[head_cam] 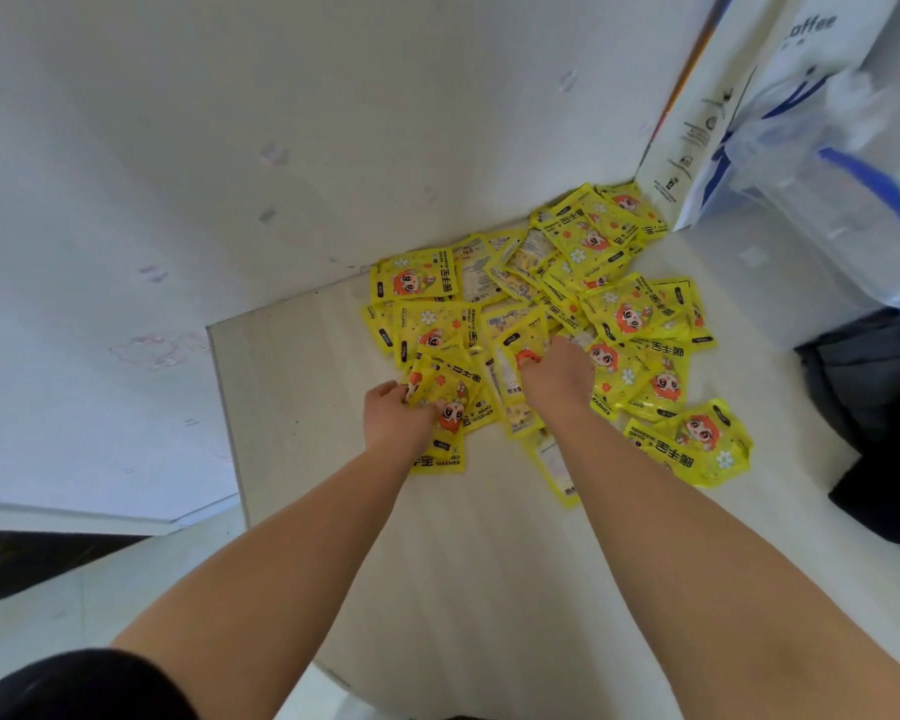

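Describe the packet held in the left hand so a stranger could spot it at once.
On the pale tabletop, a heap of yellow hand warmer packets spreads away to the far right. At the heap's near left edge, the left hand grips one packet. Unlike the packets around it, it has that hand's fingers curled round its left edge, with its red-haired cartoon face showing.

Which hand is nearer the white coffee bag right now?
Right. The right hand grips a packet in the middle of the pile, short of the bag and left of it; the left hand holds packets at its left edge, farther off.
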